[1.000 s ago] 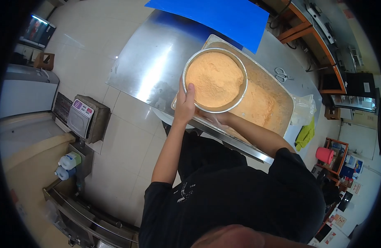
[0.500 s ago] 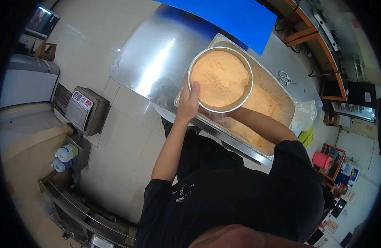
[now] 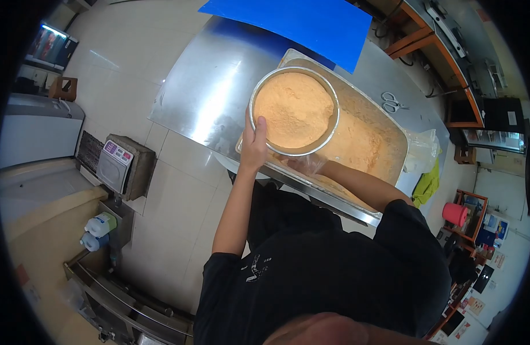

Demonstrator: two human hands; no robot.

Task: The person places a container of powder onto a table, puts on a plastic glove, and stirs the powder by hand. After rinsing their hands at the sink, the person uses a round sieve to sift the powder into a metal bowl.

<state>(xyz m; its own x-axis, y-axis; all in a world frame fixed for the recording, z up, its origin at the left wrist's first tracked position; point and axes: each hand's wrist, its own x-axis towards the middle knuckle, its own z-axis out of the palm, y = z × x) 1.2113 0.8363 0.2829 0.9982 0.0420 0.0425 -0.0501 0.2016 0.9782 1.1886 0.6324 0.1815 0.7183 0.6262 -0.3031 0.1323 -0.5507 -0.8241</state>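
Observation:
A round metal pan (image 3: 334,123) full of orange crumbly powder (image 3: 291,109) is held above a long metal tray (image 3: 398,135). My left hand (image 3: 254,144) grips the pan's left rim, with the thumb over the edge and the fingers underneath, out of sight. Under the pan's near edge is my right hand (image 3: 304,165), wearing a clear plastic glove; its fingers are mostly hidden by the pan. More orange powder (image 3: 360,144) lies in the tray.
The tray rests on a steel table (image 3: 190,86). A blue board (image 3: 299,23) lies at its far edge. Scissors (image 3: 391,103), a clear plastic bag (image 3: 421,150) and a yellow-green cloth (image 3: 427,185) are to the right. A scale (image 3: 114,164) stands at left.
The camera view has shifted slightly back and forth. My left hand still holds the pan over the tray, while more of my gloved right hand shows below the pan than half a second ago.

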